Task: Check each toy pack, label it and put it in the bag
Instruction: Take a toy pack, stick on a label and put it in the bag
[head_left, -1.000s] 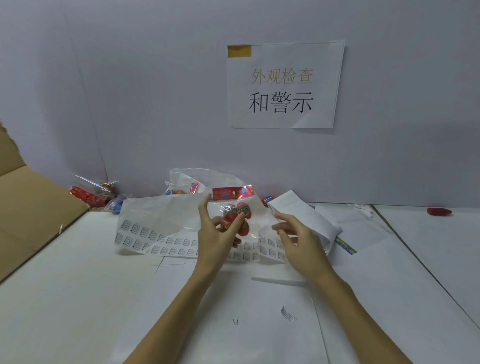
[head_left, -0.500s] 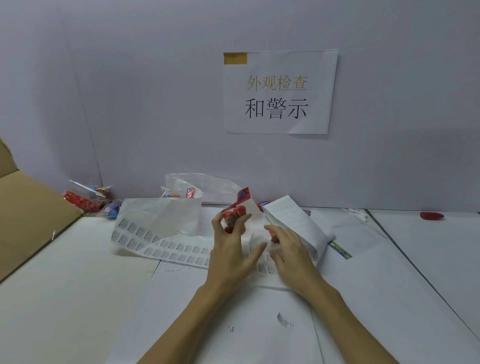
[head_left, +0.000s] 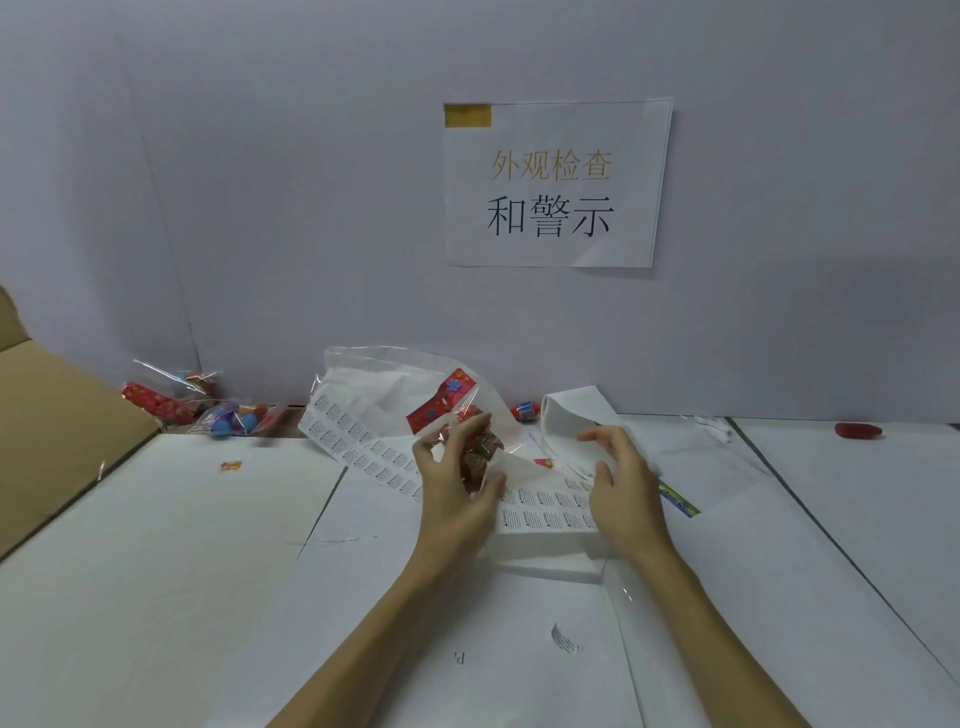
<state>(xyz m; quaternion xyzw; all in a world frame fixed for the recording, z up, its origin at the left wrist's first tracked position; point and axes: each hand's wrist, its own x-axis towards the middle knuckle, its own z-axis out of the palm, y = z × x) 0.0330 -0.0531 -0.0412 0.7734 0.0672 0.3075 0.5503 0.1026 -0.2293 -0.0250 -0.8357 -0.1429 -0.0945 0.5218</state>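
White table (head_left: 156, 571), left hand (head_left: 454, 499) gripping toy pack (head_left: 475, 447)

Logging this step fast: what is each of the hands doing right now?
Left hand: holding the clear cellophane toy pack with red header.
Right hand: open, fingers over the white sheet of small printed labels, holding nothing visible.

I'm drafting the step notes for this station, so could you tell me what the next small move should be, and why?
Probably the right hand should peel one label off the label sheet just below it. The left hand grips a toy pack above that sheet, and no label shows on the pack.
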